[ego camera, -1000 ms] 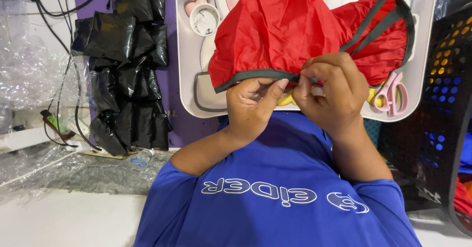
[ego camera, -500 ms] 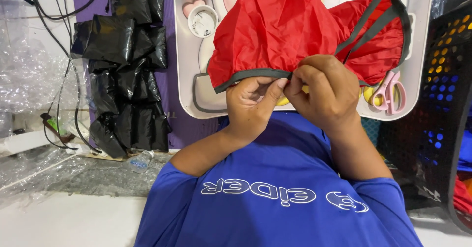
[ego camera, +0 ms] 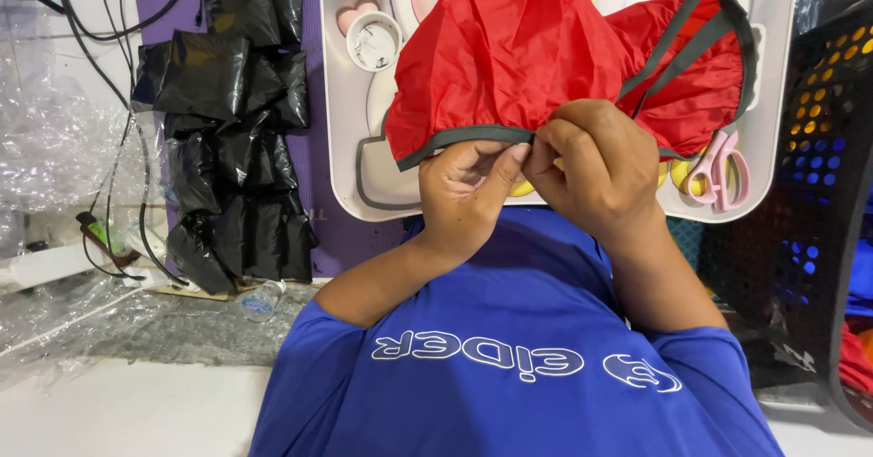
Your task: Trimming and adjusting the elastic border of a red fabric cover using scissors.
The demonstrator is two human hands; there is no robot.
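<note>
Hands unmoved, left hand (ego camera: 468,189), right hand (ego camera: 596,170) pinching slick red pouch (ego camera: 536,57)

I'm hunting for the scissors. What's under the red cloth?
A white tray lies under the red cloth; pink scissors poke out at its right. The rest is covered.

Red fabric pouch (ego camera: 536,57), gray-trimmed edge, bunched & puffed, held up over white tray, trim pinched at bottom.

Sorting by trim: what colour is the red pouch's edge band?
Dark grey, on the red pouch, clearest in the head view.
</note>
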